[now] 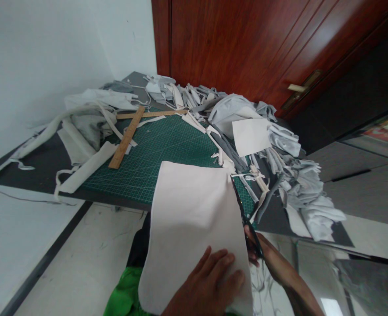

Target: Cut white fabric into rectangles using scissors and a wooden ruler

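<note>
A large pale fabric piece (190,206) with rounded corners lies partly on the green cutting mat (167,140) and hangs over the near table edge. My left hand (210,281) rests flat on its lower part, fingers stretched out. Along the right edge of the cloth, my right hand (253,245) is closed around the handles of black scissors (246,219). The blades run up beside the cloth's right edge toward its upper corner. Narrow trimmed strips (225,160) lie just beyond that corner.
Two wooden rulers cross at the mat's far left, one a short wide ruler (126,138). Grey and white fabric scraps (306,184) are heaped along the right and far edges, with more cloth (85,127) at left. A wooden door (233,44) stands behind the table.
</note>
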Tool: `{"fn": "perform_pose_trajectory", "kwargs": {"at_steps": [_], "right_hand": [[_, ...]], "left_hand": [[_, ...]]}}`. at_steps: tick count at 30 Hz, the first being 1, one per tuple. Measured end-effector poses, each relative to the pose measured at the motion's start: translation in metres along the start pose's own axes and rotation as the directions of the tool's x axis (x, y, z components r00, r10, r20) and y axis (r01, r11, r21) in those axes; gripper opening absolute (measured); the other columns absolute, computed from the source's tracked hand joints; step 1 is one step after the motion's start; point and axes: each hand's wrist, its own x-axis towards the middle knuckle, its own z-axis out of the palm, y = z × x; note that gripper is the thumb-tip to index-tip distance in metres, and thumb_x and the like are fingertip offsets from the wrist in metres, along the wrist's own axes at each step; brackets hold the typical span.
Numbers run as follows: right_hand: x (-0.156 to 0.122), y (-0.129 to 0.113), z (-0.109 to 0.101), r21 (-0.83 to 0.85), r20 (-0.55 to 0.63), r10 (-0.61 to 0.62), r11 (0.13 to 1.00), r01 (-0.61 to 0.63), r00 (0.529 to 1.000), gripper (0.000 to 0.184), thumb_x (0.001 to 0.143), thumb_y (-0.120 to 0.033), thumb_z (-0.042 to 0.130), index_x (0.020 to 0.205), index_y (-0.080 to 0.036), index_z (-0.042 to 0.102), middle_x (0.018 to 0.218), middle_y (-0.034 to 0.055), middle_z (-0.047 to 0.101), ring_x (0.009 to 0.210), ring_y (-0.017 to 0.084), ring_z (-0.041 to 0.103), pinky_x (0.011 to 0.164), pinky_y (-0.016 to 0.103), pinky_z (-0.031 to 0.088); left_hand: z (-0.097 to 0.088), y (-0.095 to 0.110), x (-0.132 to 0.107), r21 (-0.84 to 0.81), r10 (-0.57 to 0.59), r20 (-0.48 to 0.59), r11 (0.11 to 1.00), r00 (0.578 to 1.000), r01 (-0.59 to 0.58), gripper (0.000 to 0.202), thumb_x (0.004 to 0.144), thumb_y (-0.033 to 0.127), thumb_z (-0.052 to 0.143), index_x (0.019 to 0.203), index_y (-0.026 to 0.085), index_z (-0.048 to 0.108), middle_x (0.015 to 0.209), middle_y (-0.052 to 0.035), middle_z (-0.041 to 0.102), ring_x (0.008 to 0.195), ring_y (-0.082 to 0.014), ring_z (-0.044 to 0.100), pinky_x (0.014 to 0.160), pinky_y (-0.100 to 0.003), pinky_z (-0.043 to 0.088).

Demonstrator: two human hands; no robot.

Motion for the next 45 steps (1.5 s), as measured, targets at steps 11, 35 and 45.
{"fn": "perform_pose_trajectory", "kwargs": {"at_steps": [11,35,45], "right_hand": [[0.001,0.006,0.001,-0.030,-0.018,0.042,0.999,-0.042,0.999,0.070,0.083,-0.091,0.054,0.062,-0.024,0.047,0.057,-0.0059,0.035,0.050,0.012,0.034,0.054,0.029,0.043],[-0.012,-0.023,0.008,-0.184,-0.159,0.041,0.980,-0.071,0.986,0.072,0.073,-0.097,0.052,0.055,-0.027,0.049,0.052,0.0020,0.046,0.054,0.021,0.047,0.061,0.037,0.055],[-0.014,-0.020,0.002,-0.205,-0.142,0.041,0.976,-0.070,0.989,0.071,0.071,-0.097,0.053,0.057,-0.027,0.054,0.053,0.0026,0.046,0.059,0.025,0.054,0.067,0.041,0.058]], "left_hand": [[0.000,0.006,-0.005,0.009,-0.005,-0.009,1.000,1.000,0.005,0.027,0.109,0.026,0.056,0.134,0.019,0.061,0.135,-0.0092,0.071,0.134,-0.0240,0.062,0.120,-0.047,0.051],[-0.003,0.012,-0.003,0.011,-0.019,-0.021,1.000,1.000,0.019,0.024,0.110,0.026,0.054,0.132,0.020,0.061,0.135,-0.0080,0.071,0.132,-0.0233,0.064,0.118,-0.047,0.053],[-0.007,0.014,-0.002,0.014,-0.024,-0.035,1.000,0.999,0.025,0.025,0.111,0.025,0.051,0.133,0.019,0.061,0.134,-0.0086,0.071,0.132,-0.0237,0.064,0.118,-0.048,0.052]]}}
